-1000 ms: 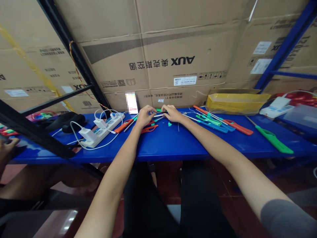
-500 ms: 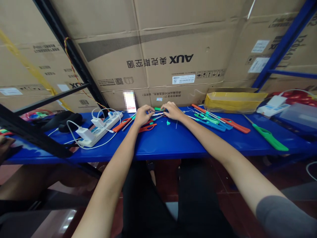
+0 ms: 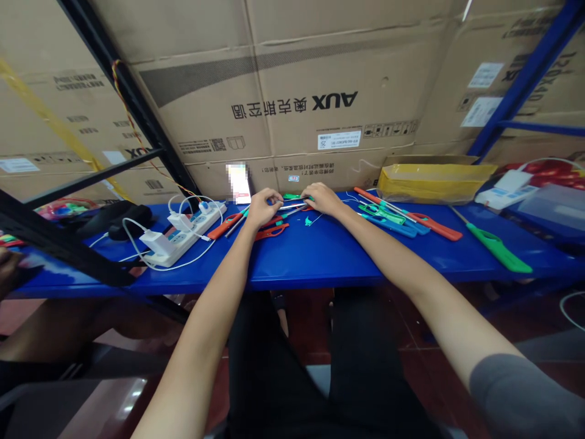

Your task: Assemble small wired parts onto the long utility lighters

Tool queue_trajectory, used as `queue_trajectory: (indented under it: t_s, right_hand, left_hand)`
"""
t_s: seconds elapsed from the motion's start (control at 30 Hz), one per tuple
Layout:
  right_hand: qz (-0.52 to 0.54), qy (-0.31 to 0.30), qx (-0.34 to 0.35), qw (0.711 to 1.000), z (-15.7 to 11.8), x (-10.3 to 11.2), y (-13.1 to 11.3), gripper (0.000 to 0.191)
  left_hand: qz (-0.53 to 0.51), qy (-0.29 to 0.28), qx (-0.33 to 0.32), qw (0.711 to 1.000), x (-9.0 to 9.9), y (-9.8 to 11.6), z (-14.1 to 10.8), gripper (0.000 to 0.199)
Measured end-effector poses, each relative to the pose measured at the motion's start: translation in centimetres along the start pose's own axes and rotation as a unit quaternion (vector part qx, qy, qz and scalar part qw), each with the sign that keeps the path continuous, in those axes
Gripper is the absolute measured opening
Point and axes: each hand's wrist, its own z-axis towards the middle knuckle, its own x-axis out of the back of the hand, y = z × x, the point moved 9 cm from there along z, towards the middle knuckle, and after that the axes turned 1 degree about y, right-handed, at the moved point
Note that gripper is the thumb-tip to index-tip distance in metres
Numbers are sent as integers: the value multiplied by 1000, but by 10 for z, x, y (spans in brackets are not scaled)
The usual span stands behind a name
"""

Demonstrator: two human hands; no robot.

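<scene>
My left hand (image 3: 265,207) and my right hand (image 3: 321,198) rest near the back of the blue table, fingers curled around the two ends of a thin silver metal tube (image 3: 292,206) that spans the gap between them. Just below my left hand lies a red lighter part (image 3: 273,232). A small green piece (image 3: 308,221) lies below my right hand. Red and green long lighters (image 3: 227,225) are left of my left hand. Blue lighters (image 3: 388,225) and a red lighter (image 3: 436,227) lie right of my right hand.
A white power strip (image 3: 185,238) with chargers and cables sits at the left, beside a black post. A lit phone (image 3: 239,184) leans on the cardboard. A yellow-taped box (image 3: 434,183) and a green lighter (image 3: 498,249) are at the right. Another person's hand shows at the far left.
My hands stay close together at the same place, with small finger movements. The small green piece looks slightly shifted, and the view has tilted a little.
</scene>
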Motion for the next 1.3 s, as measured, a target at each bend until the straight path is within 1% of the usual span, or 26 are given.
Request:
queue_trajectory:
  t_s: [0.33,0.57,0.7,0.9,1.1,1.3]
  right_hand:
    - [10,5,-26,1000,-2,4,11,26]
    - [21,-4,-38,999,0,7,19,24]
    - [31,-5,-48,998,-1,9,21,27]
    - [55,0,-59,997,-1,10,22,24]
    - [80,4,-73,994,-2,11,23,24]
    - [105,11,-93,990,-5,14,27,21]
  left_hand:
    - [-23,1,16,1000,1,-3,-1,8]
    - [-31,-2,14,999,-1,-4,-1,8]
    - [-23,-3,11,1000,0,-4,-1,10]
    - [-19,-9,13,1000,-1,-4,-1,7]
    - [-26,7,23,999,1,-6,-1,7]
    - [-38,15,24,999,2,-3,-1,4]
